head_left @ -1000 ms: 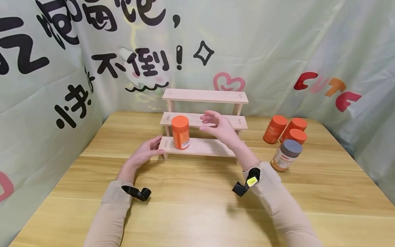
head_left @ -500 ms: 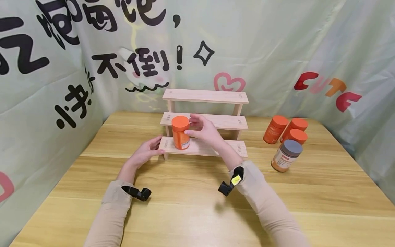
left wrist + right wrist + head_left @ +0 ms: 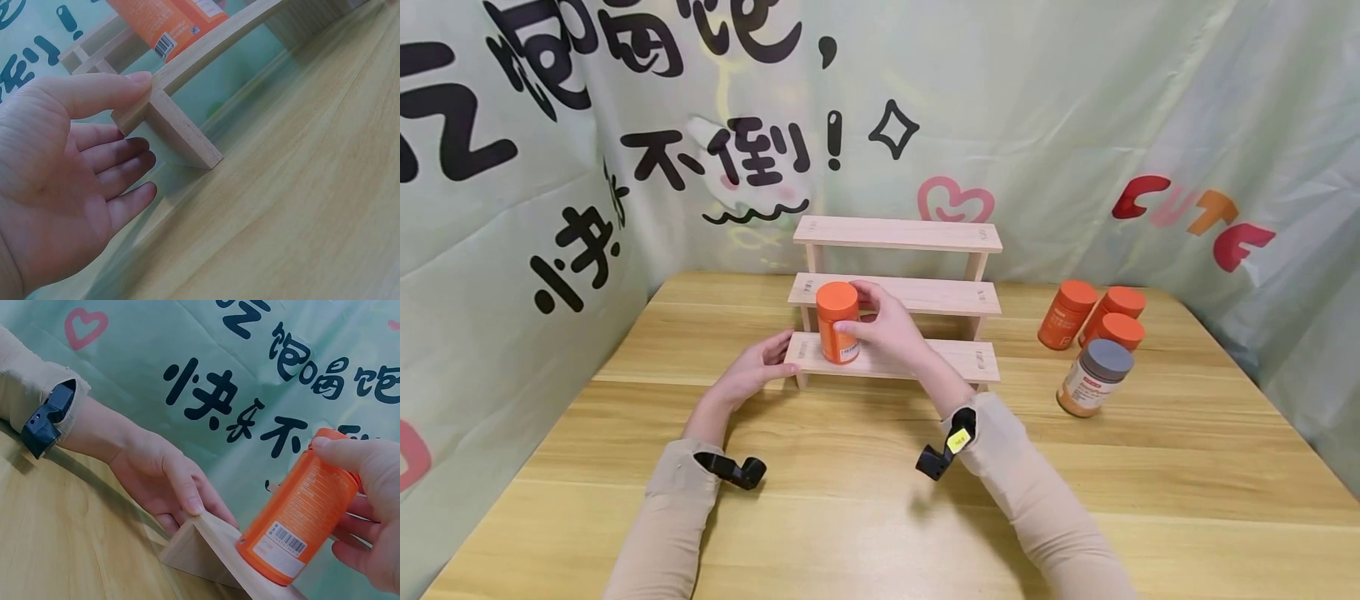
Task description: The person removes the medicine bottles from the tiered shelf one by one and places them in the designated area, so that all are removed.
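Note:
An orange bottle (image 3: 834, 325) with an orange lid stands upright on the lowest step of a three-tier wooden display stand (image 3: 958, 357), near its left end. My right hand (image 3: 889, 327) holds the bottle from the right, thumb on the front and fingers behind it. The right wrist view shows the thumb against the bottle (image 3: 300, 512) just under the lid. My left hand (image 3: 754, 367) grips the left end of the lowest step. In the left wrist view the left hand's thumb lies on the board's edge (image 3: 209, 50), with the index finger against its end.
On the right of the wooden table (image 3: 820, 517) stand several orange bottles (image 3: 1064, 317). In front of them is a jar (image 3: 1093, 379) with a grey lid. Behind the stand hangs a pale printed curtain (image 3: 1037, 108).
My right hand has moved left and slightly down from above the step to the orange bottle and now holds it. My left hand and the bottle have stayed in place.

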Action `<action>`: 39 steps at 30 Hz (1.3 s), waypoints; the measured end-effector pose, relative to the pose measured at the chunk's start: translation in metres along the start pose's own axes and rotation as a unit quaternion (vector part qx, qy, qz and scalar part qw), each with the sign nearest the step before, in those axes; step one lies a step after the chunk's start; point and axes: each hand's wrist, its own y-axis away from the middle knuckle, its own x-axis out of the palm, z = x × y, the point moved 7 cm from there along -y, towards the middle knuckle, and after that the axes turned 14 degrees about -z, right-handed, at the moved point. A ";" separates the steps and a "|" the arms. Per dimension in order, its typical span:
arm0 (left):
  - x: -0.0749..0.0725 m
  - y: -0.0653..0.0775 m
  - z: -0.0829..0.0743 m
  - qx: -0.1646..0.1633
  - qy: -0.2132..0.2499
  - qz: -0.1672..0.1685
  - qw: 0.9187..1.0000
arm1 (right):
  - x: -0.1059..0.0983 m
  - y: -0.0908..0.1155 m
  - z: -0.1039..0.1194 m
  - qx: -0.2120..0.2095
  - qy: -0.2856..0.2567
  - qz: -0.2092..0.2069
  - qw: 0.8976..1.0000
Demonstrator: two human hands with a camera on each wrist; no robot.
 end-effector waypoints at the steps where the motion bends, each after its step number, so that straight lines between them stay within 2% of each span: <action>1: 0.000 0.000 0.000 -0.001 -0.001 0.000 1.000 | 0.001 0.000 0.000 -0.004 0.003 -0.002 1.000; 11: 0.000 0.001 0.000 -0.004 -0.002 0.000 1.000 | 0.005 -0.001 0.000 -0.018 0.059 -0.020 0.998; 21: 0.000 0.001 0.002 -0.004 0.005 0.001 1.000 | -0.003 0.005 0.001 -0.029 0.047 -0.033 0.998; 31: 0.000 0.000 0.001 -0.003 0.006 0.000 1.000 | -0.022 0.012 0.013 -0.036 0.043 -0.034 0.998; 39: 0.001 0.001 -0.001 0.001 0.006 0.003 1.000 | -0.049 0.015 0.015 -0.015 0.045 -0.051 0.998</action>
